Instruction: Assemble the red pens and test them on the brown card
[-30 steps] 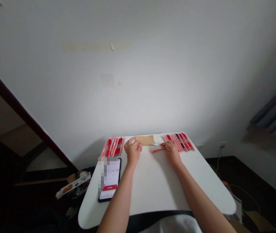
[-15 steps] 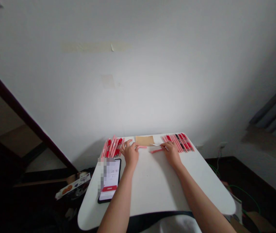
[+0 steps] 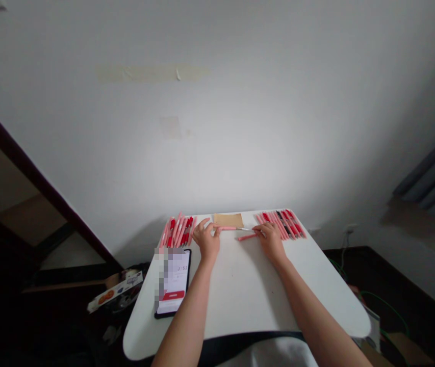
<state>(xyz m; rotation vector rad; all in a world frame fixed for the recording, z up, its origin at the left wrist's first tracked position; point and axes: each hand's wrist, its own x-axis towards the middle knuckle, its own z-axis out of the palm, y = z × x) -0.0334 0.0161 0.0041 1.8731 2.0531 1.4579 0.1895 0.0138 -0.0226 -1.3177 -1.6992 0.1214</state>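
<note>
A phone (image 3: pixel 174 283) lies by the tabletop's (image 3: pixel 248 290) left edge, with red pens (image 3: pixel 177 232) heaped at the far left corner. The left hand (image 3: pixel 206 238), fingers clamped, and the right hand (image 3: pixel 271 239), fingers pinched, each hold one end of a pink pen (image 3: pixel 228 228) near the far edge. A row of pens (image 3: pixel 282 223) lies at the far right corner.

You have one pink pen barrel (image 3: pixel 226 228) level beside the brown card (image 3: pixel 228 220), a second pink barrel (image 3: pixel 246 237) slanted just nearer.

Left hand (image 3: pixel 206 239) pinches a pink pen (image 3: pixel 228 228), right hand (image 3: pixel 271 240) at its other end
</note>
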